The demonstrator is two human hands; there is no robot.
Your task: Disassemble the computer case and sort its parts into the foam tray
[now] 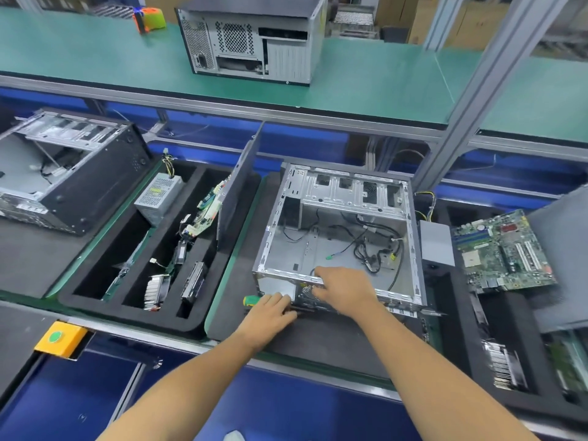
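Your open silver metal computer case (340,237) sits centre frame, right of the black foam tray (133,300). Your right hand (343,286) curls over its near rim; your left hand (270,310) rests flat, fingers straight, against its near face.

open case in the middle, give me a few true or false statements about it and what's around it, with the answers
1. The open case still holds loose cables. True.
2. A motherboard is mounted inside the open case. False: its floor is bare metal; a motherboard lies outside it, to its right.
3. The right hand rests on the case's near rim. True.
4. The left foam tray holds nothing. False: it holds a power supply, a heatsink and other parts.
5. A green-handled screwdriver lies by the left hand. True.
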